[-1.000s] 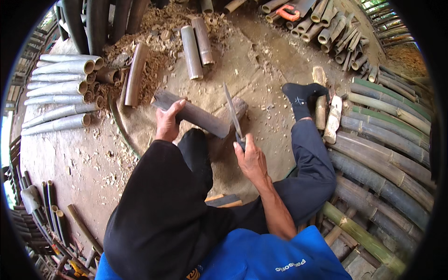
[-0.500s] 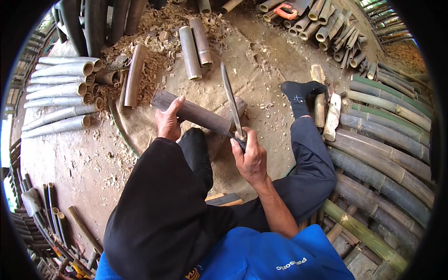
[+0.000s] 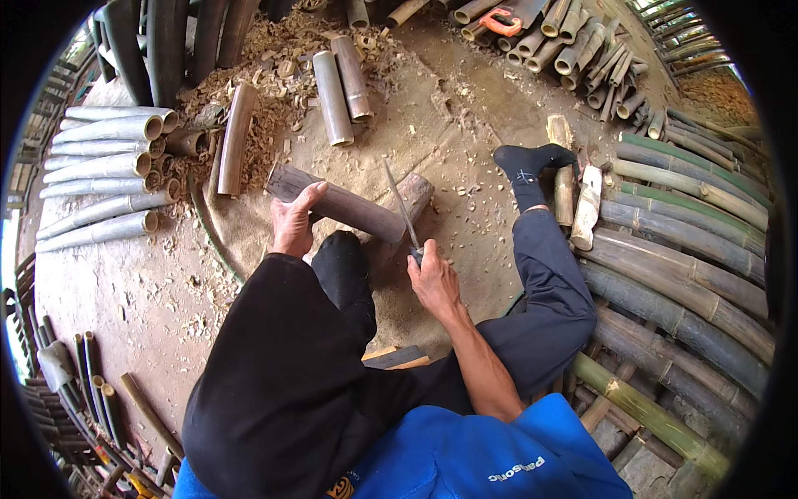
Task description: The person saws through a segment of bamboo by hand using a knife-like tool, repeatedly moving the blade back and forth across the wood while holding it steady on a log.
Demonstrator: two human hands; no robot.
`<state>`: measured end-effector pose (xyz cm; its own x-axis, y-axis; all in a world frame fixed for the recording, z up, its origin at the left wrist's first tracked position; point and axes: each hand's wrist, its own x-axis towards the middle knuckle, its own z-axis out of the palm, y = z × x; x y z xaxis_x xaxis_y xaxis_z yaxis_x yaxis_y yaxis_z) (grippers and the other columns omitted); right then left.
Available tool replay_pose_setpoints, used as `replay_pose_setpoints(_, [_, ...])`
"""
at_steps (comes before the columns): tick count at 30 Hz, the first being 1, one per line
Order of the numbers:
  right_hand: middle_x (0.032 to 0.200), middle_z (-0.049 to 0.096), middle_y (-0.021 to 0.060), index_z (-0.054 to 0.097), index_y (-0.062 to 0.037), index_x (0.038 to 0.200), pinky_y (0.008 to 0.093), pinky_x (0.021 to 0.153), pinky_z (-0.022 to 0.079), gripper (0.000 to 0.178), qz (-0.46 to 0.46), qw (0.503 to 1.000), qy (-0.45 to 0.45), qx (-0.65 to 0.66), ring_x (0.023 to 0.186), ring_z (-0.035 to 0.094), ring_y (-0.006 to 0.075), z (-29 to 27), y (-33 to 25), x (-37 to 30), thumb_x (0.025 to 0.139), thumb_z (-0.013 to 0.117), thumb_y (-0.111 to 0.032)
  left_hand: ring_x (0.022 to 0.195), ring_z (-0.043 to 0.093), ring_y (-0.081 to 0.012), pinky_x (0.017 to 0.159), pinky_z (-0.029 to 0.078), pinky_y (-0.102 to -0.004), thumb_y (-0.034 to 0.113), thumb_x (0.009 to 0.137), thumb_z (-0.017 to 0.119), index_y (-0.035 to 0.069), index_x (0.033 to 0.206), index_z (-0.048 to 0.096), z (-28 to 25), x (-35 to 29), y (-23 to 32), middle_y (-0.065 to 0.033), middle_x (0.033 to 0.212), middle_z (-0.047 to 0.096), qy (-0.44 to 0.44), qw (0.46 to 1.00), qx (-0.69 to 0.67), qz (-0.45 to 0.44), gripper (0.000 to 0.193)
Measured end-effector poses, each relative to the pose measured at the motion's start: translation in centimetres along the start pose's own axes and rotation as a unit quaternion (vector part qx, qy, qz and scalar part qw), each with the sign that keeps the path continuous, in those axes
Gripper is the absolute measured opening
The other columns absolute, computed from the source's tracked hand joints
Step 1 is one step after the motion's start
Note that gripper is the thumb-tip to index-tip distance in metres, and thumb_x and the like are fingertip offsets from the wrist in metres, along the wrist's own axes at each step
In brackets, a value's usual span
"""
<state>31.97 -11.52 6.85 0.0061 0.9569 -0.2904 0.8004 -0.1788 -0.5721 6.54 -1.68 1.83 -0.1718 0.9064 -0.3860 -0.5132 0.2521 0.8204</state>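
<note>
My left hand point(image 3: 293, 221) is closed round the left end of a dark brown bamboo tube point(image 3: 349, 208), which slants down to the right. That tube's right end lies at a short round block point(image 3: 413, 197) on the ground; whether they touch, I cannot tell. In my right hand point(image 3: 434, 281) is the dark handle of a long-bladed knife point(image 3: 399, 200). Its blade points up and away, crossing close by the tube's right end. The fingers under the tube are hidden.
Cut bamboo tubes point(image 3: 334, 98) lie ahead among wood shavings point(image 3: 274, 71). More bamboo lengths point(image 3: 108, 179) are stacked at left. Bamboo poles point(image 3: 682, 266) line the right side. An orange-handled saw point(image 3: 502, 21) rests on a bamboo pile at the far right.
My right hand has shifted slightly down and left with the knife, whose blade now sits lower. The tube's right end has moved a little left; my left hand still grips it.
</note>
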Motion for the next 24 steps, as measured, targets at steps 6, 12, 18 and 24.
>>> replay_pose_setpoints(6, [0.085,0.066,0.024,0.046,-0.0018,0.11,0.0557,0.065,0.052,0.03,-0.127,0.984,0.083,0.092,0.078,0.067,0.0485,-2.6,-4.3,-0.9,0.1,0.062,-0.025,0.09,0.072,-0.0242,0.083,0.06,-0.0409,0.013,0.076,0.087,-0.004,0.111,0.063,-1.4,-0.3,0.5,-0.0118,0.1,0.07,-0.003,1.0,-0.003,-0.006,0.045])
replay_pose_setpoints(12, [0.083,0.068,0.0291,0.045,-0.0014,0.109,0.0581,0.069,0.052,0.033,0.062,0.995,-0.03,-0.065,0.082,0.069,0.049,1.1,1.8,0.4,0.1,0.062,-0.028,0.101,0.067,-0.0258,0.086,0.058,-0.0516,0.02,0.083,0.084,0.002,0.117,0.058,-0.8,-0.6,1.0,-0.0109,0.107,0.066,-0.016,0.999,0.022,-0.045,0.045])
replay_pose_setpoints(18, [0.084,0.068,0.0265,0.045,-0.0012,0.113,0.0565,0.068,0.051,0.034,-0.08,0.992,0.067,0.077,0.081,0.068,0.0485,-3.2,-4.2,-0.7,0.1,0.063,-0.027,0.083,0.07,-0.0196,0.077,0.06,-0.0399,0.017,0.079,0.088,-0.002,0.102,0.073,0.3,-0.9,0.6,-0.0083,0.093,0.072,0.074,0.997,-0.012,0.005,0.033])
replay_pose_setpoints(24, [0.094,0.069,0.0325,0.046,-0.002,0.109,0.0585,0.074,0.054,0.034,0.09,0.993,-0.036,-0.063,0.087,0.068,0.0514,0.1,0.6,2.2,0.1,0.06,-0.031,0.086,0.069,-0.0185,0.076,0.058,-0.0378,0.015,0.079,0.086,-0.001,0.105,0.069,0.8,-0.3,0.3,-0.0072,0.097,0.071,0.028,0.999,0.011,0.015,0.035])
